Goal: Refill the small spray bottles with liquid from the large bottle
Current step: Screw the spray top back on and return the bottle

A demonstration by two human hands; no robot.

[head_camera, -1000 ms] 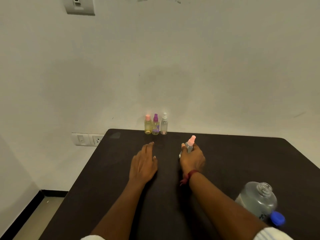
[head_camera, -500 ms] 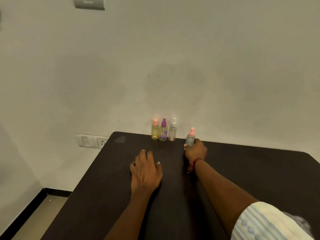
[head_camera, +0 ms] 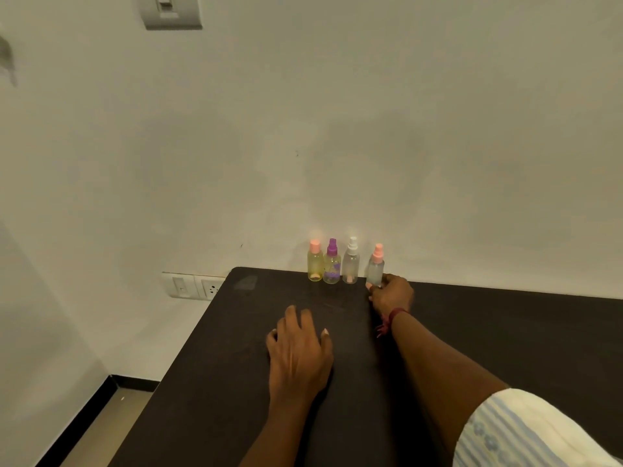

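Four small spray bottles stand in a row at the table's far edge by the wall: a yellowish bottle with a pink cap (head_camera: 315,262), a purple-capped bottle (head_camera: 331,264), a clear white-capped bottle (head_camera: 351,262), and a clear pink-capped bottle (head_camera: 376,266) at the right end. My right hand (head_camera: 391,293) holds the base of that last bottle, which stands upright on the table. My left hand (head_camera: 298,348) rests flat on the dark table (head_camera: 505,325), fingers spread, holding nothing. The large bottle is out of view.
The table's left edge drops to the floor (head_camera: 97,429). A wall socket and switch (head_camera: 194,286) sit just left of the table's far corner. A white wall rises right behind the bottles. My striped sleeve (head_camera: 522,433) fills the lower right.
My right hand carried the pink-capped clear bottle forward and set it at the right end of the row. The view tilted up, so the large bottle left the frame. The left hand stayed flat.
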